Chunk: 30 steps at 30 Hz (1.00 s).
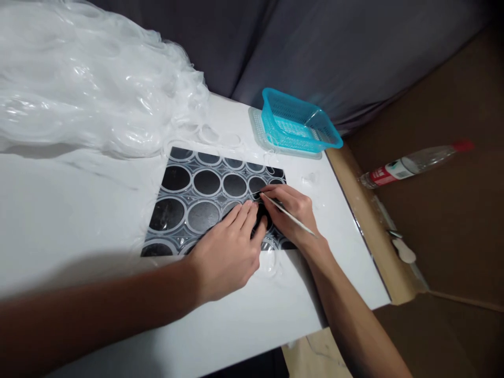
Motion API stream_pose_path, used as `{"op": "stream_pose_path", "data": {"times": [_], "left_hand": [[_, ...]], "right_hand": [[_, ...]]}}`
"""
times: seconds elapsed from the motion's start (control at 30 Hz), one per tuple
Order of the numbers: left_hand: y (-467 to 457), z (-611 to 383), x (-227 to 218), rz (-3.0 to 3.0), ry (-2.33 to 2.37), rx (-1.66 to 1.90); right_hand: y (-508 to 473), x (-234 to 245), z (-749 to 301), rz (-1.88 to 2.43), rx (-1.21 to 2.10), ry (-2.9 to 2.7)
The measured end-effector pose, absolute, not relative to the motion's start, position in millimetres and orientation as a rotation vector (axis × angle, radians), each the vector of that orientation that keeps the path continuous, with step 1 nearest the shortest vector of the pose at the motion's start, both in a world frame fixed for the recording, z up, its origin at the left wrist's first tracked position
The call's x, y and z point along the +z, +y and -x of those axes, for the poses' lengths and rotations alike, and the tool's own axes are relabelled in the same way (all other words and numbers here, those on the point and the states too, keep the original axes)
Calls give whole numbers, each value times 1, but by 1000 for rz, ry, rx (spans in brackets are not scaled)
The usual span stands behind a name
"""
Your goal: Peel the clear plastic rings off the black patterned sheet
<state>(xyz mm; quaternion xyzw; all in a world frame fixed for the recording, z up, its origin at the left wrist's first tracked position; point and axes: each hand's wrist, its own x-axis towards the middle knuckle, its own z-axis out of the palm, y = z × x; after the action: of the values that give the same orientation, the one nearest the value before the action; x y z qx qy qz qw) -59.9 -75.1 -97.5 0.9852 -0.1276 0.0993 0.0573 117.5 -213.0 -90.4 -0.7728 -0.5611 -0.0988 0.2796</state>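
A black sheet [205, 181] covered in rows of pale-edged circles lies on the white table, with a clear, shiny layer over it. My left hand [232, 244] rests on its lower middle part, palm down and fingers stretched out. Pinched in my right hand [293, 210] is a thin, pale, pencil-like stick [291, 216]. Its tip meets the sheet by a circle right of the middle, close to my left fingertips. The circles under both hands are partly hidden.
A large heap of clear plastic rings [98, 84] fills the back left of the table [59, 210]. Loose clear rings [208, 134] lie behind the sheet. A blue plastic basket [301, 126] stands at the back right. Beyond the right edge are a clear bottle [409, 167] and cardboard [444, 226].
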Motion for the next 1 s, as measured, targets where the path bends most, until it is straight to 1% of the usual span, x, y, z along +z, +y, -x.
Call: {"op": "stream_pose_path", "data": {"times": [0.27,0.47,0.53,0.7,0.8,0.9,1.0], "left_hand": [[-74,62,-99,-2976,-380,332],[-74,62,-97,-2981,-386,309],[-74,62,-97,-2986,-385,306],[-73,62,-93,-2987,-384,303],[-72,61,-91,-2962,-354,289],[-73,60,-92,-2942,-310,283],[-74,59,-93,-2960,-302,262]], "right_hand": [[-209,-95,-123,2085,-354,-1462],[-200,-94,-122,2083,-357,-1401],[-199,-91,-121,2043,-283,-1353],[-205,-81,-124,1896,112,-1174],[-207,-79,-128,1805,276,-1023],[-206,-79,-131,1778,329,-955],[-207,-77,-131,1807,289,-999]]}}
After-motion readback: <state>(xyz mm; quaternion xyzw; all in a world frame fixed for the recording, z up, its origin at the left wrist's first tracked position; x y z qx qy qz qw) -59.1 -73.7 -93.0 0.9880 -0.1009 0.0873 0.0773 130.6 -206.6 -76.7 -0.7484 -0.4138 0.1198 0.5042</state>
